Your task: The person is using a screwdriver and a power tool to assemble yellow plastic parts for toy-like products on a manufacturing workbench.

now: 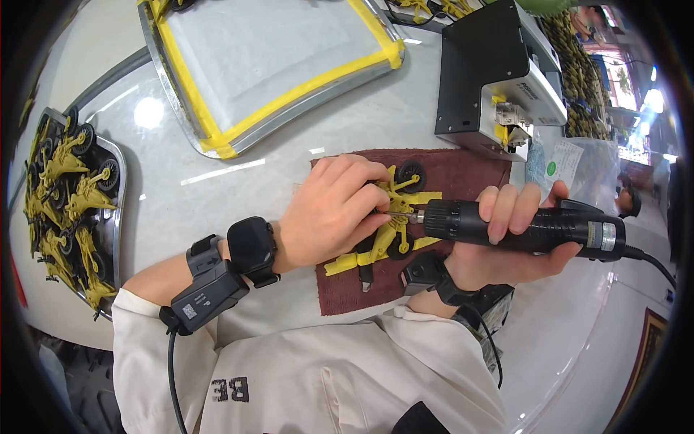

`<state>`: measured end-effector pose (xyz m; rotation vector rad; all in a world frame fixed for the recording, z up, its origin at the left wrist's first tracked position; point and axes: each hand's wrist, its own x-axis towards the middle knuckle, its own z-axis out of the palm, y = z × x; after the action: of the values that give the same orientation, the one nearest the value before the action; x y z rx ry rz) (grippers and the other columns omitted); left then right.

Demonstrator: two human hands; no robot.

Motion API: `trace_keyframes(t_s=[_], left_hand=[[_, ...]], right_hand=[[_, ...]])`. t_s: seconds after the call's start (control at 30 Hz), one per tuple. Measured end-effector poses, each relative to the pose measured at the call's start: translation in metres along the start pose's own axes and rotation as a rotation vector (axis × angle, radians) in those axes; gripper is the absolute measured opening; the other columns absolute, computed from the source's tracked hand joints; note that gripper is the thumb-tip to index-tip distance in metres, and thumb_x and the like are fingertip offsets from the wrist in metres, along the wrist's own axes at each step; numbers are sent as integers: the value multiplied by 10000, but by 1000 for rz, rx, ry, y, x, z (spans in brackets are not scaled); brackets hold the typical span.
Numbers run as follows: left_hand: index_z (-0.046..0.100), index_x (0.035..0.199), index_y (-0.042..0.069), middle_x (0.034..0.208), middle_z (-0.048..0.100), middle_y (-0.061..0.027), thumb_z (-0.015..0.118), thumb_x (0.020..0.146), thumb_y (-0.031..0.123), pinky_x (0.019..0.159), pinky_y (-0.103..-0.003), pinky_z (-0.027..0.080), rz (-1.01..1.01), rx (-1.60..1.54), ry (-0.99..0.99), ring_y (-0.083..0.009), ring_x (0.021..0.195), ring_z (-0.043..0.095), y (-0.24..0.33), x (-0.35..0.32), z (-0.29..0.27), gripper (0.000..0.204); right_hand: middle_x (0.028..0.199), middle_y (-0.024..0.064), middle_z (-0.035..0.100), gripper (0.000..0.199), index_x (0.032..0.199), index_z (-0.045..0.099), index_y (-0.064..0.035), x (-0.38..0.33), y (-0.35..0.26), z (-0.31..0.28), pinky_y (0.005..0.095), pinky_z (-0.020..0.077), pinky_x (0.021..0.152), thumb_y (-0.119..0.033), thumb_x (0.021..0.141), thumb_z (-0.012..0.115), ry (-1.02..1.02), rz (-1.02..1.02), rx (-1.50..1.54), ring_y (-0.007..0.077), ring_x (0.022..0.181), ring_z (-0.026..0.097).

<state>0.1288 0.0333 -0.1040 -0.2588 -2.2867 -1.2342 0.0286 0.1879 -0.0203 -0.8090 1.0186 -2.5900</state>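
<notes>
Here, the right hand [499,262] grips a black electric screwdriver [546,233] crosswise, bit [402,215] leftward; the left hand [329,206] pinches a yellow toy motorcycle [397,226] between them.

Two hands [334,206], one screwdriver [557,230], probably six-plus motorbikes [387,240] show.

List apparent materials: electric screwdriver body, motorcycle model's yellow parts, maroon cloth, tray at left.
Electric screwdriver: likely plastic body, satin black, soft highlights.
Motorcycle model: yellow parts probably plastic, dull even sheen; painted metal not ruled out.
Maroon cloth: fabric, matte, fine surface texture.
Tray: likely metal, shiny gray rim.
</notes>
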Motion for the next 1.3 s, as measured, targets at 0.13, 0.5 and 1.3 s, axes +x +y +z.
trace_keyframes(t_s=[0.13,0.5,1.3], left_hand=[[552,873,75,1060,550,-87,737,672,89,815,-380,396,-1,-2,-1,-284,960,518,1,1,0,273],[575,858,91,985,531,-44,722,698,117,801,-369,380,-2,23,-16,-252,974,506,-1,-1,1,218],[418,1342,74,1421,359,-153,711,656,531,969,-452,328,-11,189,-375,-333,1219,414,6,0,-3,875]], right_hand=[[673,59,437,607,1242,434,-24,-1,1,0,330,350,575,-498,872,522,-11,-39,-74,160,521,413],[669,61,458,620,1258,405,-41,0,2,-3,334,364,567,-520,876,502,-3,-30,-91,162,503,427],[694,123,541,732,1286,264,-29,25,1,-1,370,435,515,-580,864,497,-84,-113,-462,227,496,517]])
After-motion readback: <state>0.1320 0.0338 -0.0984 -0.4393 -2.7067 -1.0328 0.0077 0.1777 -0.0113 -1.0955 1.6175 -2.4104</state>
